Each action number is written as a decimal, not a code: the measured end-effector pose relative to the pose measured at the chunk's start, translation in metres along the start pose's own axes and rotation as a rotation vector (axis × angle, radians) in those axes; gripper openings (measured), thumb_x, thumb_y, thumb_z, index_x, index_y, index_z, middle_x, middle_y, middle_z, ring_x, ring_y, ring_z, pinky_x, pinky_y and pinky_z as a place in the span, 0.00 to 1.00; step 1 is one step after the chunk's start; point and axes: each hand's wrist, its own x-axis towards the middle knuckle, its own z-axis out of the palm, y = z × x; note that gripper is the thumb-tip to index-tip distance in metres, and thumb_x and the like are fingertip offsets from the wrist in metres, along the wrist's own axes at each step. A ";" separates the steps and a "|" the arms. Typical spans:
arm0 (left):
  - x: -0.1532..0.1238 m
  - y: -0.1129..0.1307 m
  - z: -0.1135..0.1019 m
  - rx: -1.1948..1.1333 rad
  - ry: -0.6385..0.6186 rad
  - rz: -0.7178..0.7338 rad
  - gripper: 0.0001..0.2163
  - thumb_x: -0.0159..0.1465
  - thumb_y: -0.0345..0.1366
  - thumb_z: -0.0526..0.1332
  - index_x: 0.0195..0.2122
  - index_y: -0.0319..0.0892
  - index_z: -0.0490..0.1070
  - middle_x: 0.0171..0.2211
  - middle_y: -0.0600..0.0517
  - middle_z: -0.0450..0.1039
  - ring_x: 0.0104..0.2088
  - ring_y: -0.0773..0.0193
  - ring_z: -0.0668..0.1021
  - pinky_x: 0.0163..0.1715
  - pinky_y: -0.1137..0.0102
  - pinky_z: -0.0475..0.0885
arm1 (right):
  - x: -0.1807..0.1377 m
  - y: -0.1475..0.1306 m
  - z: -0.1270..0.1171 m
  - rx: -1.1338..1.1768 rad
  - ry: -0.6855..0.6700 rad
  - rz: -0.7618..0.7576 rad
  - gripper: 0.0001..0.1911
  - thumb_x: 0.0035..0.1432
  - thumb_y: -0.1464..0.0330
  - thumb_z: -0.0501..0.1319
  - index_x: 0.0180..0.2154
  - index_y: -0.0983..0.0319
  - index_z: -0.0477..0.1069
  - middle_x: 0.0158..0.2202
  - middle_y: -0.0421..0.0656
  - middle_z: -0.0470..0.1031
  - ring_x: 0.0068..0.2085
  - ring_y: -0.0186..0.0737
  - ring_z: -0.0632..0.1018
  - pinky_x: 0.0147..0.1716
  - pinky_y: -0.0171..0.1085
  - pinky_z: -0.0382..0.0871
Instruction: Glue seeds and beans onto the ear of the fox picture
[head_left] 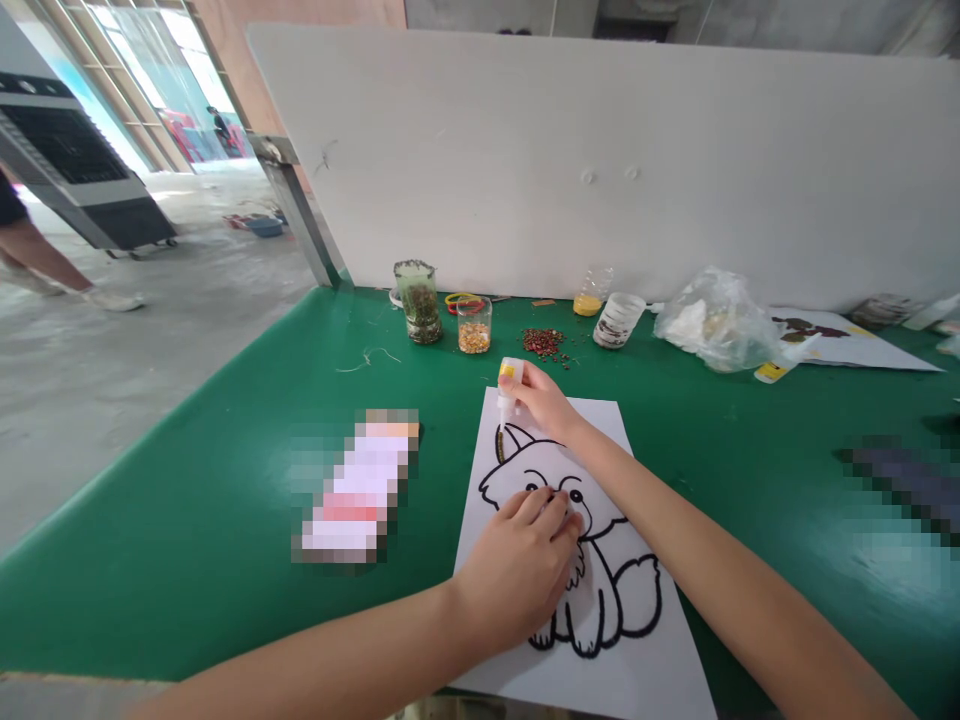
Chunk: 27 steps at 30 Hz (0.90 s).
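Note:
A white sheet point(480, 640) with a black outline drawing of a fox-like animal lies on the green table. My left hand point(521, 565) rests palm down on the drawing, fingers lying over the animal's face and holding nothing. My right hand point(544, 402) is closed around a small white glue bottle point(510, 378) with a yellow label. Its nozzle points down at the animal's left ear, touching the paper or just above it. Along that ear's edge runs a dark, grainy strip point(501, 447). Part of the face and chest is hidden under my left hand.
Behind the sheet stand a green cup point(418, 305), a cup of yellow kernels point(474, 328) and a tilted white cup point(619, 320). Reddish beans point(544, 343) lie in a pile. A plastic bag point(716, 320) is farther right. A blurred phone-like object point(364, 490) lies left.

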 end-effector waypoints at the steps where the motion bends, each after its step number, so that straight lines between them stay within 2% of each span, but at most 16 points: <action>1: 0.000 0.000 0.000 0.002 0.001 0.001 0.16 0.66 0.36 0.48 0.53 0.39 0.64 0.52 0.47 0.67 0.52 0.56 0.68 0.51 0.64 0.63 | -0.001 -0.002 0.000 -0.047 -0.017 -0.025 0.16 0.48 0.56 0.63 0.30 0.60 0.62 0.26 0.35 0.61 0.26 0.30 0.63 0.27 0.34 0.56; 5: 0.000 0.000 0.001 0.010 0.007 0.000 0.16 0.67 0.35 0.48 0.52 0.38 0.64 0.51 0.47 0.67 0.52 0.56 0.68 0.50 0.64 0.63 | -0.002 -0.005 0.000 -0.144 -0.066 -0.084 0.16 0.52 0.56 0.61 0.31 0.59 0.61 0.26 0.35 0.59 0.27 0.31 0.63 0.28 0.35 0.56; 19: 0.000 0.001 0.001 0.022 0.006 -0.001 0.16 0.67 0.36 0.48 0.53 0.39 0.64 0.52 0.47 0.67 0.52 0.56 0.68 0.51 0.64 0.63 | 0.001 -0.001 -0.004 -0.142 -0.106 -0.104 0.16 0.54 0.54 0.60 0.32 0.59 0.60 0.27 0.35 0.59 0.27 0.31 0.63 0.28 0.35 0.56; 27: 0.000 0.001 0.000 0.020 -0.003 -0.004 0.15 0.66 0.35 0.49 0.53 0.39 0.63 0.53 0.46 0.66 0.53 0.56 0.67 0.51 0.64 0.63 | -0.005 -0.016 0.007 -0.332 -0.087 -0.158 0.16 0.54 0.56 0.60 0.28 0.58 0.58 0.26 0.36 0.61 0.28 0.35 0.65 0.30 0.36 0.57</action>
